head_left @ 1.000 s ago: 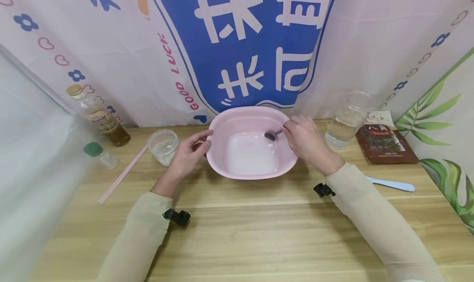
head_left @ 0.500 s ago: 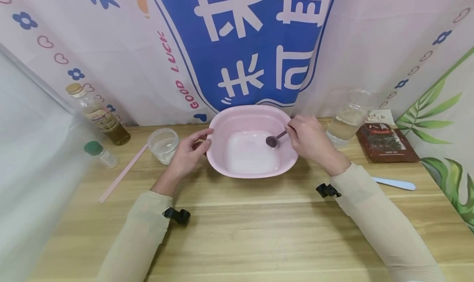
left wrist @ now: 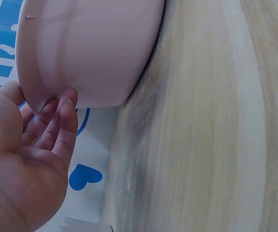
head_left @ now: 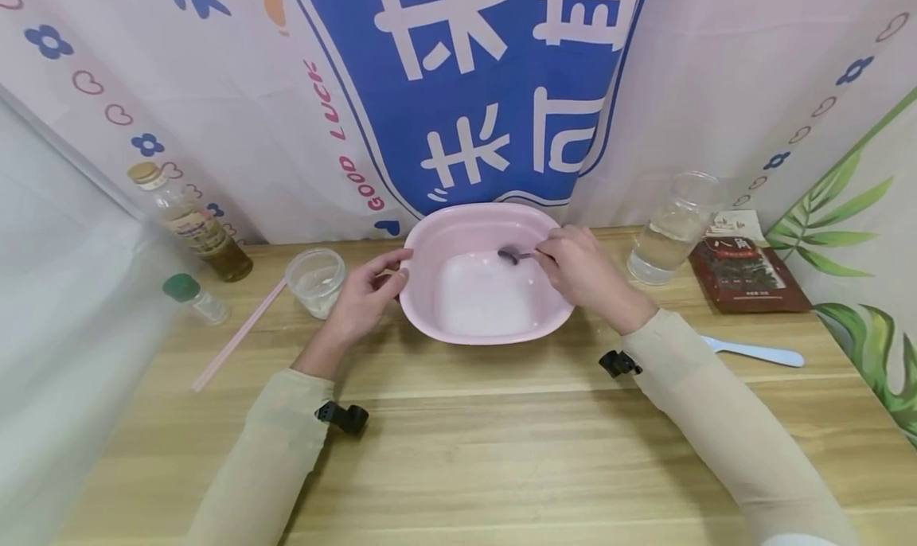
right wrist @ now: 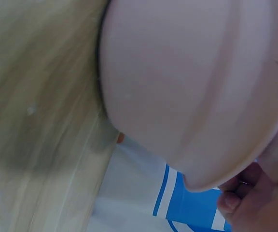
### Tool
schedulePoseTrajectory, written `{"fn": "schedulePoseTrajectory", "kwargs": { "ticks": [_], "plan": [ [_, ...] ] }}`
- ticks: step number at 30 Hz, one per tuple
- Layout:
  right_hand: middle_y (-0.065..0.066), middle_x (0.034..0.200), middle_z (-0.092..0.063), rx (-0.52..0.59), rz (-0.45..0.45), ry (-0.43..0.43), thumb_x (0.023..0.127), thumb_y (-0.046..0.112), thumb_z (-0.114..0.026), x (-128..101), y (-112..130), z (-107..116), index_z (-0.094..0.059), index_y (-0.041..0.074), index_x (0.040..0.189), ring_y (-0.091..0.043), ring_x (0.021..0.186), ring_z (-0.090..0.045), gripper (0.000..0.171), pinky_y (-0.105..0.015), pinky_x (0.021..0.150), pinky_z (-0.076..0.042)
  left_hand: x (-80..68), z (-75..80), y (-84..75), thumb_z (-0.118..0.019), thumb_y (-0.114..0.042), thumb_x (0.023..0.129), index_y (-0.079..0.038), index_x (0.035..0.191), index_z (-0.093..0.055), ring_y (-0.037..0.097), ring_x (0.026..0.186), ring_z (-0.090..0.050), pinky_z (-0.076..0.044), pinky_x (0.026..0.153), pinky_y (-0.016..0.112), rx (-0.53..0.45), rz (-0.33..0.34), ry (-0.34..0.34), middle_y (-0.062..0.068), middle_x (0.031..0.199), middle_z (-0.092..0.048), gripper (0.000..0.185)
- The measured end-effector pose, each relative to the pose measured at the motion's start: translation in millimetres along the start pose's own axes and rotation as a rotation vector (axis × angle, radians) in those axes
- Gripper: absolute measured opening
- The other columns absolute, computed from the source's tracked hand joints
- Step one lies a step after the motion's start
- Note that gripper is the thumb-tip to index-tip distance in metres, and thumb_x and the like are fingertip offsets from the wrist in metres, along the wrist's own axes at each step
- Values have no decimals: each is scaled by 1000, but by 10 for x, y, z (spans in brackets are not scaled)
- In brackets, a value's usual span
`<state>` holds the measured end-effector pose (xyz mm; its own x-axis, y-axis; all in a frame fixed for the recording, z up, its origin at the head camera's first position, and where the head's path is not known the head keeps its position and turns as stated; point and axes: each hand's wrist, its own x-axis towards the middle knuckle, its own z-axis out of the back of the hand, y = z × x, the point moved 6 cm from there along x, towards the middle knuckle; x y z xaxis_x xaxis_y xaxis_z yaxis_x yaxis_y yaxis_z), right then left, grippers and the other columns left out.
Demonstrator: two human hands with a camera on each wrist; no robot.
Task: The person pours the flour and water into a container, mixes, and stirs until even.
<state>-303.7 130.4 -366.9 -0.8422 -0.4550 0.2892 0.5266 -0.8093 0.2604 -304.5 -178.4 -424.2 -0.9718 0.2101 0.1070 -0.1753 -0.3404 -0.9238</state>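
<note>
A pink plastic basin [head_left: 423, 295] stands at the back of the table, with a whitish layer [head_left: 480, 299] over its bottom. The left hand [head_left: 361, 295] grips the basin's left rim, its thumb at the top edge and fingertips curled under the lip in the left wrist view. Over the basin's right side, the right hand [head_left: 582, 269] pinches the handle of a small dark spoon [head_left: 509, 254]. The spoon's bowl is inside the basin, above the whitish layer. In the right wrist view the basin's outer wall [right wrist: 177, 82] hides the spoon.
Left of the basin are a clear tub [head_left: 315, 279], pink chopsticks [head_left: 239, 335], a green-capped jar [head_left: 193, 295] and an oil bottle [head_left: 204, 235]. Rightward stand a cup of clear liquid [head_left: 662, 247], a brown packet [head_left: 745, 275] and a light-blue handled utensil [head_left: 766, 355]. A printed cloth hangs behind.
The right hand has shifted slightly right, then back left with the spoon, whose bowl now lies farther left and toward the back of the basin. The left hand stays on the rim.
</note>
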Motion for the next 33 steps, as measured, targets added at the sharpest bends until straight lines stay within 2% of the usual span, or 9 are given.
{"fn": "schedulePoseTrajectory", "kwargs": {
  "ticks": [6,11,16,23,26,33],
  "plan": [
    [-14,96,-79,100,20,55,106,11,-68,19,36,-41,-83,-1,107,-33,97,-66,20,-52,97,-50,5,0,-2,-60,-17,111,-4,151,-61,6,87,-71,-64,82,27,3,5,1,22,128,-61,43],
    [-14,92,-78,123,44,24,104,9,-69,-5,62,-15,-83,-2,103,-34,94,-66,18,-53,97,-50,9,2,-2,-60,-19,111,-5,151,-61,6,88,-71,-64,82,26,4,7,1,22,129,-61,43],
    [-14,94,-80,135,48,17,104,10,-68,-28,74,0,-83,-1,103,-33,95,-67,18,-52,96,-50,5,1,1,-60,-17,110,-4,151,-61,6,87,-71,-64,81,25,-4,5,3,23,129,-61,43],
    [-15,100,-80,200,-8,-64,106,12,-66,-35,73,67,-83,0,105,-36,104,-68,20,-54,101,-49,2,0,10,-60,-17,110,-3,151,-61,5,86,-71,-63,81,25,-5,0,4,23,128,-62,43],
    [-14,101,-80,207,-17,-71,106,12,-66,-25,86,70,-83,1,106,-35,104,-68,20,-54,102,-48,-1,2,13,-60,-17,110,-3,151,-61,5,86,-71,-64,81,25,-5,1,3,23,128,-61,43],
    [-16,99,-80,175,-10,-88,105,11,-65,-41,101,87,-82,-1,104,-37,100,-68,20,-52,95,-47,6,8,16,-59,-19,111,-5,152,-61,7,87,-72,-64,81,26,6,8,3,22,129,-62,43]
  ]
}}
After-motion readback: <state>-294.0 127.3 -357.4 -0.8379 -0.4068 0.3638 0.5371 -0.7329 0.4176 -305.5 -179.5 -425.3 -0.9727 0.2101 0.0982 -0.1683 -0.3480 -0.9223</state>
